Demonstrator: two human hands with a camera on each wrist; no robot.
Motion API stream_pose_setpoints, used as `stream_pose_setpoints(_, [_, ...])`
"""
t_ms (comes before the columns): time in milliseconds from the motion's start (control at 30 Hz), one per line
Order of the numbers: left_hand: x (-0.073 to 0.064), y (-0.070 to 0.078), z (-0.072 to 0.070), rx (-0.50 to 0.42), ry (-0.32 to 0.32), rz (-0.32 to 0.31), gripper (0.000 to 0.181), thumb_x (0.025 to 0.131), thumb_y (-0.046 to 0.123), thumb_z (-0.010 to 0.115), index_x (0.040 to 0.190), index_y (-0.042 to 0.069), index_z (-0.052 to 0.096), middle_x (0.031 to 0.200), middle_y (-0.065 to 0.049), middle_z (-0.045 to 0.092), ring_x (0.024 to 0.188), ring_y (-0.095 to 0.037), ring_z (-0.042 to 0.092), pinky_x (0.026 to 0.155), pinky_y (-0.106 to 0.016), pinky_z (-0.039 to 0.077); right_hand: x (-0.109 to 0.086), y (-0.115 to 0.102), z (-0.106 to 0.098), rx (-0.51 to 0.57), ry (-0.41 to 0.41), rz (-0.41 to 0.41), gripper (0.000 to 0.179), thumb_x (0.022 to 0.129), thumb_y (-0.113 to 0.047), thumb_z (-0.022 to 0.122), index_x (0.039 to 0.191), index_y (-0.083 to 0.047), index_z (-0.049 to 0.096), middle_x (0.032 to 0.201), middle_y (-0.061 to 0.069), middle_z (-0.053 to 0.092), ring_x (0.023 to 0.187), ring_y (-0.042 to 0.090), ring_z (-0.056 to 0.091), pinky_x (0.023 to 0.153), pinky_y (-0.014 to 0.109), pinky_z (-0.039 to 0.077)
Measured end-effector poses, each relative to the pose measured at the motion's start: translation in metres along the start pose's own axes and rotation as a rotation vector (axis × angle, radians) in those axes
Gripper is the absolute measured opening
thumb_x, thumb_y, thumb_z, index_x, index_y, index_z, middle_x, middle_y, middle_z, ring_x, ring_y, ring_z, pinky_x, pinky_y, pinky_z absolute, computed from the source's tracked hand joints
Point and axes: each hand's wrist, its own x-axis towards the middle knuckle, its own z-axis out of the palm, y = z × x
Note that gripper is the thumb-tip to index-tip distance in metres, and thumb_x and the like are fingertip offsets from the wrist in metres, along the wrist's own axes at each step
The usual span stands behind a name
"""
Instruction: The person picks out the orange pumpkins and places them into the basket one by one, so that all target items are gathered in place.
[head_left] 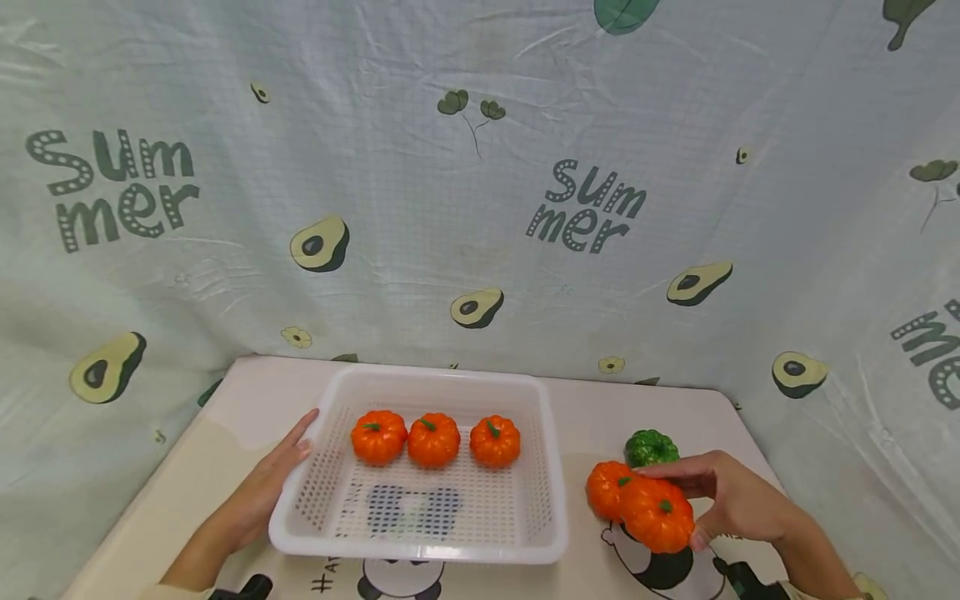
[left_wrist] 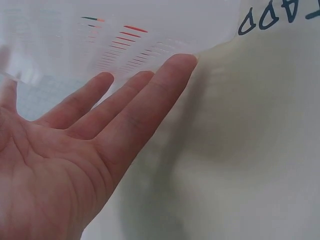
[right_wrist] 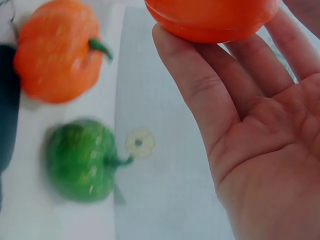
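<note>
Orange ribbed toy pumpkin (head_left: 660,517) pinched in the right hand (head_left: 742,492)

Thumb and fingertips make the right grip, to the right of a white perforated plastic basket (head_left: 420,551). From the head view, the held pumpkin overlaps a second orange pumpkin (head_left: 604,490); a glossy green pumpkin (head_left: 651,447) sits just behind on the pale bench (head_left: 581,417). Three orange pumpkins (head_left: 433,440) line the basket's far half. The left hand (head_left: 262,492) is spread, straight-fingered, at the basket's left wall.
</note>
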Motion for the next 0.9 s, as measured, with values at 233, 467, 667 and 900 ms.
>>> stream_pose_setpoints(233, [0.003, 0.000, -0.001, 0.003, -0.009, 0.008, 0.067, 0.113, 0.050, 0.031, 0.168, 0.034, -0.003, 0.176, -0.019, -0.002, 0.147, -0.042, 0.039, 0.105, -0.042, 0.052, 0.028, -0.010, 0.012, -0.044, -0.047, -0.034, 0.067, 0.081, -0.015, 0.087, 0.141, -0.002, 0.063, 0.139, 0.000, 0.070, 0.120, 0.011, 0.070, 0.098, 0.024, 0.056])
stream_pose_setpoints(467, [0.003, 0.001, 0.001, 0.009, 0.003, -0.013, 0.067, 0.113, 0.050, 0.031, 0.168, 0.034, -0.002, 0.176, -0.019, -0.001, 0.144, -0.040, 0.043, 0.103, -0.041, 0.054, 0.054, -0.016, 0.020, -0.029, -0.103, -0.099, 0.066, 0.080, -0.013, 0.089, 0.140, -0.003, 0.064, 0.136, 0.005, 0.072, 0.121, 0.013, 0.070, 0.101, 0.026, 0.055])
stream_pose_setpoints(667, [0.004, 0.000, 0.002, 0.000, 0.005, -0.013, 0.067, 0.112, 0.050, 0.031, 0.168, 0.035, -0.002, 0.176, -0.020, -0.001, 0.140, -0.039, 0.048, 0.103, -0.048, 0.056, 0.070, -0.018, 0.027, -0.051, -0.127, -0.149, 0.068, 0.078, -0.018, 0.091, 0.139, -0.004, 0.066, 0.138, 0.008, 0.071, 0.123, 0.012, 0.069, 0.100, 0.026, 0.056])
stream_pose_setpoints(900, [0.004, 0.000, 0.002, 0.009, 0.005, -0.008, 0.067, 0.113, 0.050, 0.031, 0.168, 0.034, -0.003, 0.177, -0.018, -0.002, 0.146, -0.042, 0.041, 0.107, -0.047, 0.053, 0.089, -0.027, 0.035, -0.064, -0.147, -0.118, 0.068, 0.076, -0.023, 0.092, 0.138, -0.007, 0.068, 0.136, 0.010, 0.072, 0.121, 0.012, 0.070, 0.101, 0.026, 0.056])
